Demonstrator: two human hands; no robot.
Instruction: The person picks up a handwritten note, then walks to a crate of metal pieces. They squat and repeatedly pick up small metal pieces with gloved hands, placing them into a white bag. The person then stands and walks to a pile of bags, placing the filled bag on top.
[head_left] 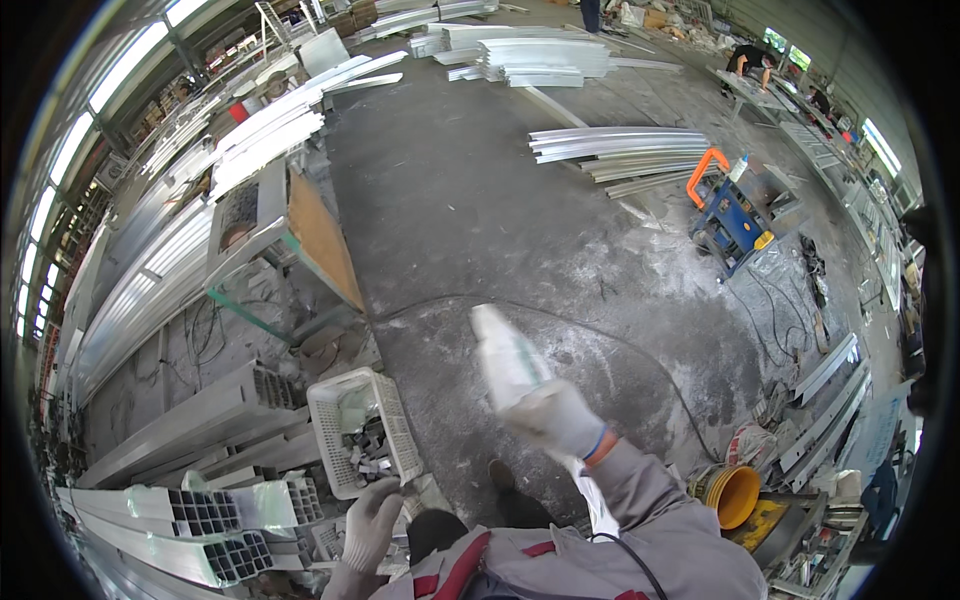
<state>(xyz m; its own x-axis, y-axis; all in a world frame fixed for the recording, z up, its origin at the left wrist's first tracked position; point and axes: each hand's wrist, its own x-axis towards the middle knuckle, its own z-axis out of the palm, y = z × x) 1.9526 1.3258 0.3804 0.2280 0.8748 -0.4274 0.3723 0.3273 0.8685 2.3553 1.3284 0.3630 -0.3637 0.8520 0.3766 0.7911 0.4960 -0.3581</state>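
My right hand [560, 418], in a whitish glove, grips a long white sack-like wrap [508, 350] out in front of my body. Its top end points up and to the left above the floor, and a white strip hangs below the wrist; whether it is plastic or cloth I cannot make out. My left hand [372, 522], also gloved, is low on the left with its fingers loosely bent and nothing visible in them. Just beyond it stands a white plastic basket [398, 425] with small metal offcuts [370, 450] inside.
Square metal tubes [215, 520] are stacked at the left, below a metal frame with a brown board [318, 240]. A dark cable [600, 338] crosses the concrete floor. At right stand a blue machine [735, 225] and yellow bucket [738, 497]. Metal profiles [620, 145] lie farther off.
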